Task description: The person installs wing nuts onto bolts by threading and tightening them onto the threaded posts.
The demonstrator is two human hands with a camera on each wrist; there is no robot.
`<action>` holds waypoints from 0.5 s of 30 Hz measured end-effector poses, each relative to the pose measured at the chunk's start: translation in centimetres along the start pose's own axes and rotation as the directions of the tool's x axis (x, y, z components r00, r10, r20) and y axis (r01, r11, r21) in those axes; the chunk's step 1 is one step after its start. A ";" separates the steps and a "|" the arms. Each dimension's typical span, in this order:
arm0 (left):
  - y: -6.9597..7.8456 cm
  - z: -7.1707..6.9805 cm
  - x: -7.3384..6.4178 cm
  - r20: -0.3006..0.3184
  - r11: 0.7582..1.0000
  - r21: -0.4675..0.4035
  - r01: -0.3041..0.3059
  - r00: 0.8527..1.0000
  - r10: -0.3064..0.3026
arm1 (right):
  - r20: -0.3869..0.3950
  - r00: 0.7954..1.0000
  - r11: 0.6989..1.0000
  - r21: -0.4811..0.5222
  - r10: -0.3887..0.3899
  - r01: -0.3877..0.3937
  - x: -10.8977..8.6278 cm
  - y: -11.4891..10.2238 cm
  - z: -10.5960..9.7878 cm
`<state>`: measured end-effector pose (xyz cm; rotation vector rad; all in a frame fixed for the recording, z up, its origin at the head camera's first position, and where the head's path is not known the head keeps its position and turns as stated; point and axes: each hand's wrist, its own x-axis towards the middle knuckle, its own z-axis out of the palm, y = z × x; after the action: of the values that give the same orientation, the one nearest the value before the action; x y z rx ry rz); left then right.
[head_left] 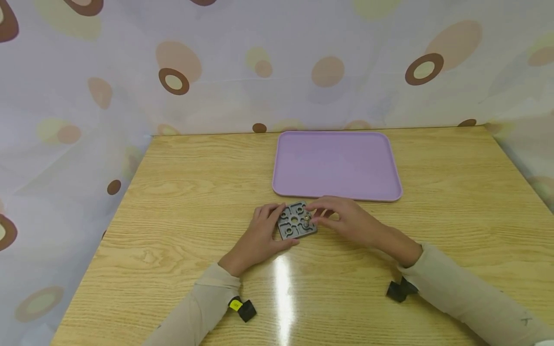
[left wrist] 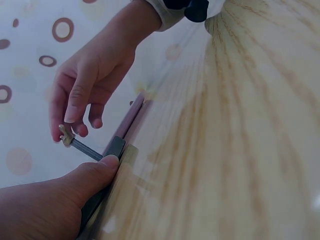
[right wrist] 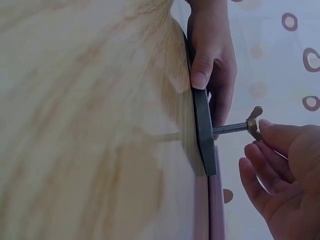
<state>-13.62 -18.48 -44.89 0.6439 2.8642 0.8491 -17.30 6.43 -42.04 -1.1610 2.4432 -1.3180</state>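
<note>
A square grey metal plate (head_left: 298, 230) with holes and recesses lies flat on the table, in front of the tray. My left hand (head_left: 258, 238) grips it from the left, thumb at the near edge and fingers along the far left side. A threaded bolt (right wrist: 230, 129) stands up from the plate's right part, with a brass wing nut (right wrist: 252, 125) near its upper end. My right hand (head_left: 352, 222) reaches in from the right and pinches the wing nut between thumb and finger; the other fingers curl loosely below it in the right wrist view.
A purple tray (head_left: 337, 166) lies on the wooden table (head_left: 195, 178) just behind the plate, close to my right fingers. Patterned white cloth (head_left: 242, 62) hangs behind the table and along its sides. Black straps show at both cuffs.
</note>
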 end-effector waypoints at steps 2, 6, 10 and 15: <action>0.0 -0.1 0.0 -0.001 1.000 -0.001 0.001 1.000 -0.001 | -0.010 1.000 1.000 -0.003 0.004 -0.004 -0.1 -0.1 -0.1; -0.1 0.0 0.0 -0.004 1.000 -0.001 0.000 1.000 0.000 | -0.027 1.000 1.000 -0.017 0.014 -0.015 -0.2 -0.1 -0.3; -0.2 0.2 0.0 0.000 1.000 -0.003 0.001 1.000 -0.001 | -0.035 0.999 0.999 -0.034 0.017 -0.018 -0.4 0.1 -0.4; -0.2 0.2 0.1 -0.002 1.000 -0.001 0.003 1.000 -0.003 | -0.050 0.999 0.999 -0.054 0.004 -0.007 -0.4 0.1 -0.4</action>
<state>-13.71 -18.52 -45.21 0.6390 2.8658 0.8510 -17.24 6.99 -41.99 -1.1459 2.5301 -1.3024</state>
